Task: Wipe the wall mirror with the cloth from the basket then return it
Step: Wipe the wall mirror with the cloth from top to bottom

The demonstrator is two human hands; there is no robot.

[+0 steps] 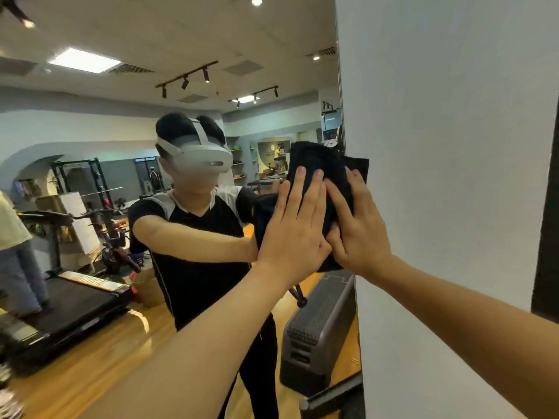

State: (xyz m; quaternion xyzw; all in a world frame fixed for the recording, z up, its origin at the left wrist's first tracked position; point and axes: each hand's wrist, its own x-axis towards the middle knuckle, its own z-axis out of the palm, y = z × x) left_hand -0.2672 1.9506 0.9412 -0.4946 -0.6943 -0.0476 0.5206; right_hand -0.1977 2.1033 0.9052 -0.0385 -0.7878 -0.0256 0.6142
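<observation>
A black cloth (320,164) lies flat against the wall mirror (121,146), right at the mirror's right edge where it meets the white wall. My left hand (296,228) presses on the cloth's left part with straight fingers pointing up. My right hand (357,225) presses on its right part, fingers spread and flat. The cloth's top corner sticks out over the wall edge. The basket is not in view.
The white wall (453,146) fills the right side, with a dark strip at the far right. The mirror reflects a gym: a treadmill (75,300), a grey step platform (317,328), a wooden floor and another person at the far left.
</observation>
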